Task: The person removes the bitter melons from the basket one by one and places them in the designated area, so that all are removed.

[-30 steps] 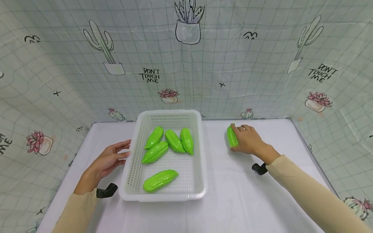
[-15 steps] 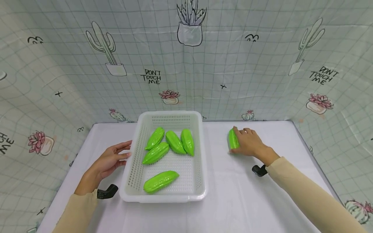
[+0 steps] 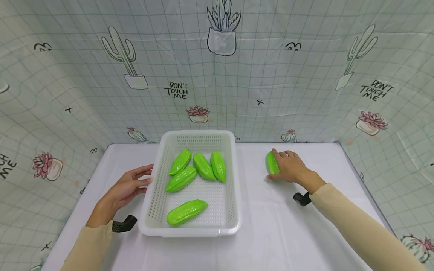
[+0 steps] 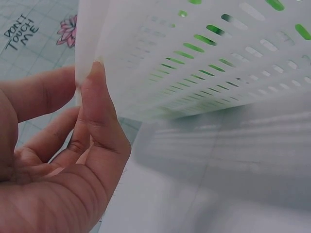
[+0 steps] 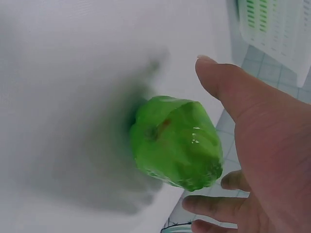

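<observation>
A glossy green ridged fruit point(image 3: 272, 163), shaped like a starfruit, lies on the table at the right. My right hand point(image 3: 289, 166) is spread around its right side, thumb toward the near end and fingertips at the far end. The right wrist view shows a gap between the thumb point(image 5: 214, 73) and the fruit point(image 5: 177, 143); some fingers are hidden behind it. On the left, my left hand point(image 3: 127, 187) touches the outer edge of the white basket point(image 3: 190, 230) with its thumb and fingertips. Several similar green fruits point(image 3: 187, 212) lie inside the basket.
A white cloth point(image 3: 268, 233) covers the table. Behind and at the sides hangs a grid-patterned curtain point(image 3: 237, 94) with printed cacti. Black wrist mounts point(image 3: 124, 224) stick out at both wrists.
The right hand and its fruit have shifted slightly toward the near side. The left hand and basket stay in place, and the head view has tilted a little.
</observation>
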`<state>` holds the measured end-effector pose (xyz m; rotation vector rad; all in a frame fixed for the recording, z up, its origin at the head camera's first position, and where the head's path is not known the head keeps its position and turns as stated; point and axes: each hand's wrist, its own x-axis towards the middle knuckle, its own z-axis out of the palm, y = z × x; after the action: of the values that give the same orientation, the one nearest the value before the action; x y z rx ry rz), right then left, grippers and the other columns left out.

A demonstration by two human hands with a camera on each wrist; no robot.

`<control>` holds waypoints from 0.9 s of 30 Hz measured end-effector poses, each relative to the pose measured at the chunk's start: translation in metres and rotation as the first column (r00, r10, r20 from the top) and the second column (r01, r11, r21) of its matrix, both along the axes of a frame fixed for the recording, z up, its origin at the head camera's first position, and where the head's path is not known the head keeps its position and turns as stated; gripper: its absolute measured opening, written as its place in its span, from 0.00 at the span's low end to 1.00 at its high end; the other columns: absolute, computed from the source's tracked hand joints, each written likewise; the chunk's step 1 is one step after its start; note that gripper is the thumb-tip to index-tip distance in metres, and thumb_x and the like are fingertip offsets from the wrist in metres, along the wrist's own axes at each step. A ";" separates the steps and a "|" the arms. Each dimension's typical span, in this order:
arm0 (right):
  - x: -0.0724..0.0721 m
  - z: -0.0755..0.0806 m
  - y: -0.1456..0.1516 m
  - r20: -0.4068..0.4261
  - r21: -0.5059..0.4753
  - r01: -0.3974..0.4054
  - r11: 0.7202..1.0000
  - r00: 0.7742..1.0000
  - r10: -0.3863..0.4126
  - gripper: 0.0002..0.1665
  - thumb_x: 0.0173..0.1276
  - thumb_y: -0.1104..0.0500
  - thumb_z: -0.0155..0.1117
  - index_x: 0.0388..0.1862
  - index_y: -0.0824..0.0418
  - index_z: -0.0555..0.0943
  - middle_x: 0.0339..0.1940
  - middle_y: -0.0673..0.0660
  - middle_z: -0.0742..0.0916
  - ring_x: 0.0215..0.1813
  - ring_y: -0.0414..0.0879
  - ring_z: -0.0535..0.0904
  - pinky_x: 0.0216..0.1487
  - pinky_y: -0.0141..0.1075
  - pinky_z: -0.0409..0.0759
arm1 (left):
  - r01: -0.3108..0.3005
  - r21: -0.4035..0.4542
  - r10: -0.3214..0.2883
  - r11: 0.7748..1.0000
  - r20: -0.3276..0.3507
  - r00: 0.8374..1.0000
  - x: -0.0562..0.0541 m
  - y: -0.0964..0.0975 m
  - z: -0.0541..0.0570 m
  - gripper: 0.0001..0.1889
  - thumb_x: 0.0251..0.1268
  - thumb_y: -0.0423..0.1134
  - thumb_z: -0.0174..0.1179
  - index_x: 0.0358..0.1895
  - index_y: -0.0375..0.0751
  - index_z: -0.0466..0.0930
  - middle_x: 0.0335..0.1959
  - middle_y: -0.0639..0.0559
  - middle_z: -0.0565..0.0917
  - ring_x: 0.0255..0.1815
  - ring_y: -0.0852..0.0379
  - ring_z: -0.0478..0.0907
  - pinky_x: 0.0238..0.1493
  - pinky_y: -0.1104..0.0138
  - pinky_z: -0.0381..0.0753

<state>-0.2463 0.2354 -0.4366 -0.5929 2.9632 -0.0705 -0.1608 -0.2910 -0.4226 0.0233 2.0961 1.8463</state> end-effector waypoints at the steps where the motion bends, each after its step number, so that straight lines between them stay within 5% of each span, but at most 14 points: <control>1: 0.000 0.001 0.000 -0.003 0.003 -0.001 1.000 1.000 0.001 0.63 0.66 0.36 0.75 0.80 0.77 0.60 0.68 0.78 0.78 0.70 0.77 0.70 0.74 0.68 0.66 | 0.001 -0.001 -0.001 1.000 0.001 1.000 0.000 0.000 0.000 0.37 0.80 0.31 0.58 0.84 0.28 0.51 0.62 0.51 0.75 0.48 0.64 0.83 0.45 0.68 0.84; 10: 0.000 0.024 -0.013 -0.093 0.008 -0.059 0.998 0.994 0.060 0.61 0.66 0.35 0.75 0.80 0.75 0.62 0.73 0.76 0.75 0.74 0.76 0.67 0.75 0.68 0.63 | 0.000 0.001 0.000 1.000 0.000 1.000 0.000 0.000 0.001 0.37 0.80 0.31 0.58 0.84 0.27 0.50 0.61 0.53 0.76 0.47 0.64 0.83 0.45 0.69 0.84; 20: 0.009 0.067 -0.059 -0.197 0.010 -0.167 0.986 0.966 0.165 0.60 0.66 0.37 0.77 0.81 0.72 0.63 0.76 0.74 0.73 0.78 0.72 0.65 0.78 0.65 0.61 | -0.002 0.019 0.002 1.000 0.000 1.000 0.001 0.000 0.003 0.37 0.80 0.30 0.58 0.83 0.26 0.50 0.59 0.55 0.76 0.47 0.64 0.84 0.44 0.69 0.84; 27: 0.011 0.079 -0.096 -0.219 0.038 -0.270 0.962 0.937 0.271 0.61 0.64 0.35 0.78 0.81 0.70 0.64 0.77 0.71 0.73 0.78 0.69 0.66 0.81 0.60 0.60 | -0.002 0.039 0.001 0.999 0.006 1.000 0.001 0.001 0.003 0.37 0.80 0.30 0.59 0.83 0.25 0.50 0.57 0.57 0.77 0.47 0.64 0.84 0.43 0.69 0.84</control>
<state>-0.2352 0.1392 -0.3571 -1.0675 3.0540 0.0353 -0.1595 -0.2902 -0.4201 0.0260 2.0567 1.8856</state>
